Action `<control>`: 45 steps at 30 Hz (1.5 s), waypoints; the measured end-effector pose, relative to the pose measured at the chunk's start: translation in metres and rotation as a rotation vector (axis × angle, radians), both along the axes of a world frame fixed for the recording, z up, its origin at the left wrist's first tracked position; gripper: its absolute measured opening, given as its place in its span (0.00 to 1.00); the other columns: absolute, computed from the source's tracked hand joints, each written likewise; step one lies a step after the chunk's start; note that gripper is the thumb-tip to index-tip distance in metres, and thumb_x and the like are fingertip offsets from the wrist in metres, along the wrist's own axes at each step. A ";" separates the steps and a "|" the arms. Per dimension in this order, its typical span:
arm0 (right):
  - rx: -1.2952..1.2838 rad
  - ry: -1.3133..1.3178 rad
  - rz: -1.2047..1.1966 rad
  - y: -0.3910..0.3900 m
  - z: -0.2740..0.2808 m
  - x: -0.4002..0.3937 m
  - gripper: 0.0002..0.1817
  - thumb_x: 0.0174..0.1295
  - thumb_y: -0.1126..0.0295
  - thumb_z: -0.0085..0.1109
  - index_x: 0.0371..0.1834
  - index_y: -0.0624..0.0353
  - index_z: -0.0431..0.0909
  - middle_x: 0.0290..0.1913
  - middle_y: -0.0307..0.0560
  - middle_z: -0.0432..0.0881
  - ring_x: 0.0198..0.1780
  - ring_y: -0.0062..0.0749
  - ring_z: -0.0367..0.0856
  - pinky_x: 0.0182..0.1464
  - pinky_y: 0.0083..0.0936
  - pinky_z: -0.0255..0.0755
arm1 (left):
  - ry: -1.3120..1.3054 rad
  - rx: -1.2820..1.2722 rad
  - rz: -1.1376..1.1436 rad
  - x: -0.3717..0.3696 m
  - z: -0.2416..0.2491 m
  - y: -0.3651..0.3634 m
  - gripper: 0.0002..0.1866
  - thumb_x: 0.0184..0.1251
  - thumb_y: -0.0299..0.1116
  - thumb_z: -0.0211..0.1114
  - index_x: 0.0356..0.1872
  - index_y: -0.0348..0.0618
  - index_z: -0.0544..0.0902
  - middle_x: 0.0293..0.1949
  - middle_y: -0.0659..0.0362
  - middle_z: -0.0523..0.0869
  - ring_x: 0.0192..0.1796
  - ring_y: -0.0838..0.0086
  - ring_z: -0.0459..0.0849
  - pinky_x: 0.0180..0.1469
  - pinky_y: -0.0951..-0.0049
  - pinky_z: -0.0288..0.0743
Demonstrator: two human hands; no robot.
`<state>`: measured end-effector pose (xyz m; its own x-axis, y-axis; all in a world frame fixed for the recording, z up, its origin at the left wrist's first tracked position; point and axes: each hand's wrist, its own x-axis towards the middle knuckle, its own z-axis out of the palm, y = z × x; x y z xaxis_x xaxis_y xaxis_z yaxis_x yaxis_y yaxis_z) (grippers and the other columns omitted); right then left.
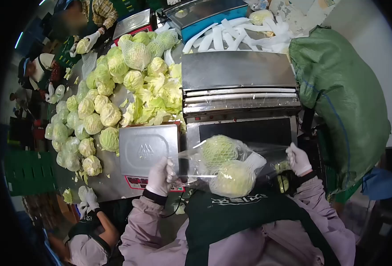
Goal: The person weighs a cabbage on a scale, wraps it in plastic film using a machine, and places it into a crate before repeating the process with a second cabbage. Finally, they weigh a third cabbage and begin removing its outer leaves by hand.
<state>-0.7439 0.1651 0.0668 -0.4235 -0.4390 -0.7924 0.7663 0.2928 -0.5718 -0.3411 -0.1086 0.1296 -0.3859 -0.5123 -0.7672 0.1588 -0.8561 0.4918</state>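
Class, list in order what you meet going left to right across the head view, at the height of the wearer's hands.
Green crate, loose cabbages, left hand, clear film, right hand, green sack.

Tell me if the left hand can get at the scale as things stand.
Probably yes: the left hand is beside the near corner of the scale, with nothing visible between them. It grips the clear plastic film around two cabbages, though, so would likely have to let go first.

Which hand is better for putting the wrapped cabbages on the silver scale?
Probably the left hand: it grips the clear plastic beside the scale; the right hand grips the far end.
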 end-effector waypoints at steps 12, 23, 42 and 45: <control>0.310 0.223 0.258 0.025 -0.117 0.104 0.21 0.72 0.58 0.49 0.20 0.54 0.75 0.16 0.33 0.70 0.16 0.21 0.65 0.20 0.23 0.56 | 0.449 0.077 -0.437 -0.078 -0.210 0.125 0.13 0.70 0.42 0.54 0.45 0.45 0.79 0.43 0.60 0.83 0.48 0.68 0.82 0.51 0.63 0.75; -0.273 1.544 0.089 -0.048 0.163 0.097 0.21 0.76 0.64 0.40 0.23 0.59 0.72 0.17 0.34 0.66 0.15 0.15 0.58 0.19 0.16 0.51 | 0.983 0.495 -0.484 -0.105 -0.005 0.037 0.33 0.67 0.37 0.64 0.70 0.40 0.63 0.62 0.53 0.75 0.59 0.69 0.78 0.61 0.60 0.73; -0.338 1.223 1.241 -0.157 0.050 0.194 0.17 0.70 0.59 0.48 0.30 0.59 0.78 0.29 0.55 0.81 0.33 0.55 0.80 0.36 0.42 0.73 | 0.486 0.022 -1.380 -0.080 -0.013 0.045 0.30 0.60 0.43 0.73 0.61 0.40 0.76 0.53 0.58 0.84 0.52 0.74 0.83 0.55 0.74 0.78; -0.301 0.965 1.418 -0.161 0.054 0.198 0.20 0.72 0.57 0.42 0.33 0.58 0.80 0.33 0.58 0.82 0.36 0.60 0.80 0.39 0.46 0.72 | 0.234 0.157 -1.186 -0.046 0.028 0.029 0.24 0.71 0.37 0.61 0.64 0.38 0.71 0.56 0.54 0.82 0.55 0.72 0.84 0.59 0.72 0.78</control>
<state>-0.5455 0.0041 0.1211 0.1561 -0.9288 -0.3362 -0.5893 0.1856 -0.7863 -0.3869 -0.0796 0.1580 -0.6887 0.3444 -0.6380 -0.6912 -0.5776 0.4344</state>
